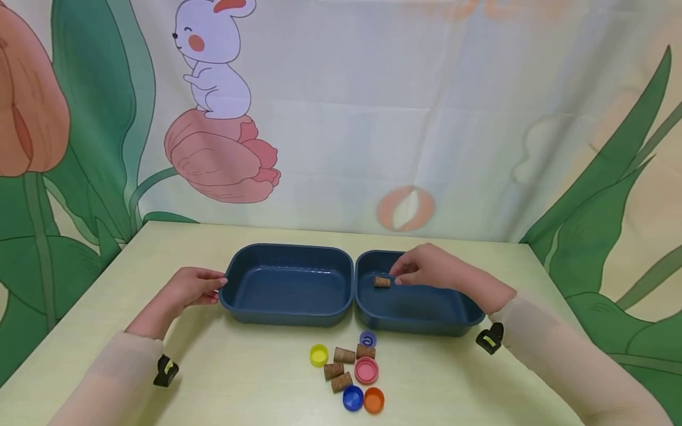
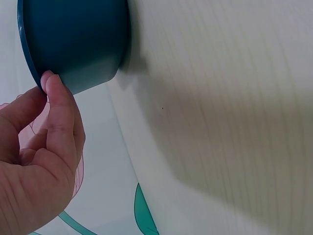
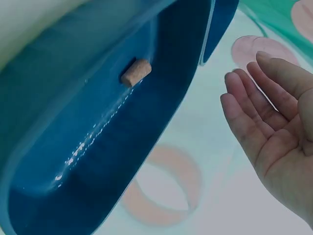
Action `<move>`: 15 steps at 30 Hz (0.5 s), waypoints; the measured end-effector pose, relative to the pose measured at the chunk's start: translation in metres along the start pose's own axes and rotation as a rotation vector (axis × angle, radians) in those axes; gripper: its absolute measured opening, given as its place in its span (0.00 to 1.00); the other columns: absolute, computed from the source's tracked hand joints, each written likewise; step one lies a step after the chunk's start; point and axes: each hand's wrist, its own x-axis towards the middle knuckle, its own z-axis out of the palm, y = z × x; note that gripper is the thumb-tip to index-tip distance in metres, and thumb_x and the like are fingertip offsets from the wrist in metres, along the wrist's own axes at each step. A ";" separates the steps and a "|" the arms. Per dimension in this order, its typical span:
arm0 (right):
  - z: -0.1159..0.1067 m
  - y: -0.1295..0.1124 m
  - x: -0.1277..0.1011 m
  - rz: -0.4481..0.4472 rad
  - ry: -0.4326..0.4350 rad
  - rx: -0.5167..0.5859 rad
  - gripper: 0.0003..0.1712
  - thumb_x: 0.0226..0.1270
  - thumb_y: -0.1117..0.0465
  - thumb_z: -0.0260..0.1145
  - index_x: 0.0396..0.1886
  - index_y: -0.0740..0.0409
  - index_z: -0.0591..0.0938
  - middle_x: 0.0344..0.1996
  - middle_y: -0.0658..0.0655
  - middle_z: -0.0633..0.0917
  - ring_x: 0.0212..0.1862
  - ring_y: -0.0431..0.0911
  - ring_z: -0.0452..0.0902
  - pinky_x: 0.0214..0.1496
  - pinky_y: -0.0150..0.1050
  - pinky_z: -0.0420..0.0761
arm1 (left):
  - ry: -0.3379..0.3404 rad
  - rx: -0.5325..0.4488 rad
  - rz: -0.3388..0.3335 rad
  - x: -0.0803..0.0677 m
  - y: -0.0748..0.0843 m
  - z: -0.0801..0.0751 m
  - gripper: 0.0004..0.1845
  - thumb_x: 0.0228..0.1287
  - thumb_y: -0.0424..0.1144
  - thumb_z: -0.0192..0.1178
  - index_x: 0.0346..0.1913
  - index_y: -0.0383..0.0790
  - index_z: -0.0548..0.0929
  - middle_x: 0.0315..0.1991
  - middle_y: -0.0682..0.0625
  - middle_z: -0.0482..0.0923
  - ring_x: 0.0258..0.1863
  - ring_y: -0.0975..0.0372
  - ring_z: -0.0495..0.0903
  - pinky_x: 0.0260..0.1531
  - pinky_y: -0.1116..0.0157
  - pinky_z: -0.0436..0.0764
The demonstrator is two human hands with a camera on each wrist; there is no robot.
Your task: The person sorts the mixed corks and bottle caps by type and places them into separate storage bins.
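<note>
Blue trays (image 1: 293, 291) number two; corks (image 1: 382, 283), five; caps (image 1: 366, 370), five.

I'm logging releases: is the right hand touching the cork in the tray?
Apart: right wrist view shows backdrop and tray wall between the right hand and the cork.

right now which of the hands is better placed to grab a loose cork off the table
Probably the right hand: it's empty, at the right tray, and looks nearer the loose corks in the head view. The left hand pinches the left tray.
</note>
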 end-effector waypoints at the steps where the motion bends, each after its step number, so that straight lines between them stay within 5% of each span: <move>1: 0.001 -0.002 -0.004 -0.001 0.009 0.012 0.12 0.72 0.60 0.68 0.50 0.59 0.89 0.41 0.55 0.92 0.39 0.40 0.86 0.44 0.35 0.86 | 0.001 0.001 -0.002 0.000 0.000 0.000 0.25 0.77 0.34 0.55 0.65 0.15 0.70 0.28 0.55 0.81 0.27 0.68 0.80 0.31 0.73 0.87; 15: 0.041 -0.023 -0.039 -0.117 0.047 0.191 0.09 0.70 0.62 0.70 0.46 0.58 0.89 0.40 0.54 0.90 0.36 0.32 0.79 0.42 0.27 0.85 | -0.002 0.010 -0.010 0.001 0.000 0.000 0.26 0.77 0.35 0.56 0.66 0.15 0.69 0.29 0.55 0.81 0.27 0.68 0.81 0.32 0.73 0.87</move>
